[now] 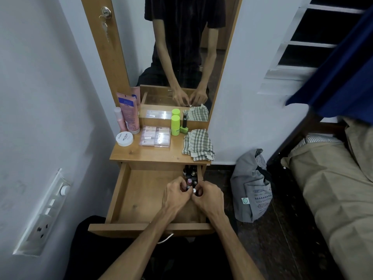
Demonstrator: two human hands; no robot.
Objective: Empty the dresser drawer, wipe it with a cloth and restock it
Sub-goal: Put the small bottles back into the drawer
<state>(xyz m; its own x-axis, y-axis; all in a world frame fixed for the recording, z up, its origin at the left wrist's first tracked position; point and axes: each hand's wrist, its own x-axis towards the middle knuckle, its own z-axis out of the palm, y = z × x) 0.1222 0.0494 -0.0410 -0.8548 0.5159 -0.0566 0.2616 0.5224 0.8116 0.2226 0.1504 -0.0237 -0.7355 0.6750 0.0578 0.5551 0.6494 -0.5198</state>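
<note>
Two hands meet over the open drawer [125, 190], at its right side. Left hand [177, 191] curls narrow around small bottles [189, 181] clustered in the drawer's right rear corner; their count is unclear. Right hand [207, 196] pinches a white-capped bottle [194, 190]. Above the drawer, on the dresser top [153, 154], left to right: two pink tubes [131, 114], one white jar [124, 138], clear packets [156, 136], two green bottles [175, 125], one checked cloth [198, 144].
</note>
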